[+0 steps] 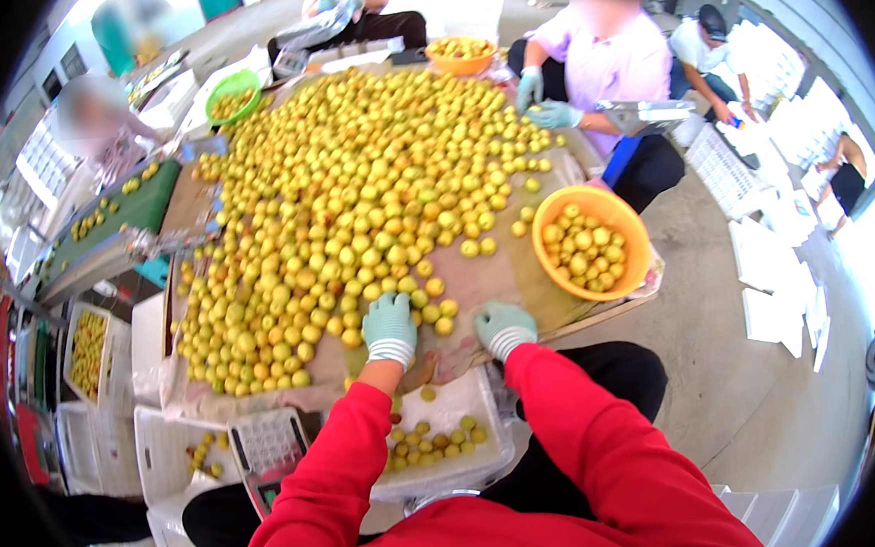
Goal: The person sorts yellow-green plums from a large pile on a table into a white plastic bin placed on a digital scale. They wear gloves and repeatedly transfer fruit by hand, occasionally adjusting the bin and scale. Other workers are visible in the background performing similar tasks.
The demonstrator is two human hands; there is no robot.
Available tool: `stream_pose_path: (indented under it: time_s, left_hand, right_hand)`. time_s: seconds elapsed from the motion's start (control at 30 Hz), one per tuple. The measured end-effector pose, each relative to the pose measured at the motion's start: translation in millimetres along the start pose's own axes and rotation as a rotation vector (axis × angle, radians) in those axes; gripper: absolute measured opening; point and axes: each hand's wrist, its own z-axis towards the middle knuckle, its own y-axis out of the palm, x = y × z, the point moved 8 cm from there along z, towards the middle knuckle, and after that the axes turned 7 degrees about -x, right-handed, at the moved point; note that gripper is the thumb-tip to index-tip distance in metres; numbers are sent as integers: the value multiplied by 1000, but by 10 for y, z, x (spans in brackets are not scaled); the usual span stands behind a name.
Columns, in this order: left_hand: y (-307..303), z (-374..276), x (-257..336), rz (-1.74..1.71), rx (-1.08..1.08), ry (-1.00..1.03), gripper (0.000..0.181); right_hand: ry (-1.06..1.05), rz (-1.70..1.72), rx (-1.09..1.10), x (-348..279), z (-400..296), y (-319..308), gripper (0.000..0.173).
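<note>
A large heap of small round yellow-green fruit [373, 202] covers a cloth-topped table [475, 271]. My left hand [390, 327], in a pale green glove with a striped cuff, reaches palm-down to the heap's front edge. Its fingertips are hidden among the fruit, so a grip does not show. Farther right, my right hand [505, 326], gloved alike, rests with curled fingers over the cloth near the table's front edge; its palm is hidden. Below my hands, a white lined crate [493, 439] holds loose fruit [437, 445].
An orange basin of fruit [636, 261] stands at the table's right corner. A keypad scale [267, 442] sits beside my left forearm. At left runs a green conveyor belt [140, 198]. A gloved co-worker [606, 75] sits across at right; other people are farther off.
</note>
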Motion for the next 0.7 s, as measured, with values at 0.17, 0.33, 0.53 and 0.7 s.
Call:
stream_pose_path:
  time_s: [0.17, 0.33, 0.53, 0.7]
  left_hand:
    - [175, 137, 184, 60, -172, 31, 26]
    - [108, -318, 234, 103, -189, 123, 27]
    - [83, -972, 216, -152, -57, 131, 17]
    - [-91, -1409, -326, -657, 89, -85, 12]
  right_hand:
    - [19, 44, 47, 119, 32, -54, 33]
    - [16, 43, 28, 101, -11, -45, 35]
    - [26, 43, -15, 70, -40, -76, 34]
    - [26, 13, 1, 22, -63, -100, 34]
